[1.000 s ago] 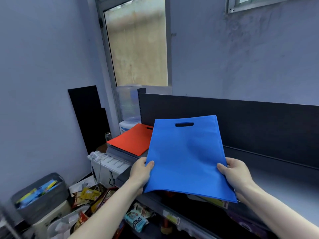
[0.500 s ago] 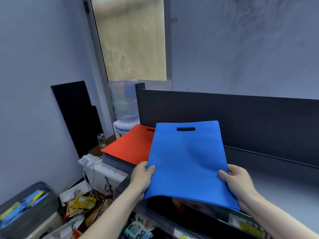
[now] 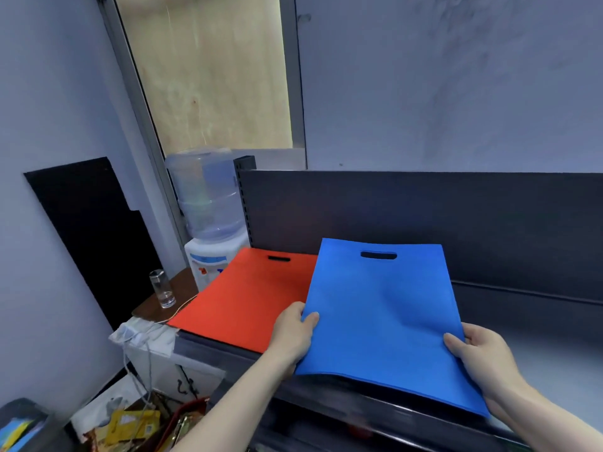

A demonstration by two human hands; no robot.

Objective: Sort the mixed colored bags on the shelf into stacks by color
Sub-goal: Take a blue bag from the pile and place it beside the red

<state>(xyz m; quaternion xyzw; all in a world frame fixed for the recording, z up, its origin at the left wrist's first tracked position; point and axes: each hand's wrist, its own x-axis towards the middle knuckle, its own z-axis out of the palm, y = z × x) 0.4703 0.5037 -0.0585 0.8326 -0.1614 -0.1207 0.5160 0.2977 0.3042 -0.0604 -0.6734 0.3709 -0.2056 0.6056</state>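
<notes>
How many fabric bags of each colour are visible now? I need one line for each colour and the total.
Blue flat fabric bag with cut-out handle: 1
Orange-red flat fabric bag with cut-out handle: 1
Total: 2

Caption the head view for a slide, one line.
The left hand and right hand hold a blue bag by its near corners over the shelf, beside a red bag lying flat.
</notes>
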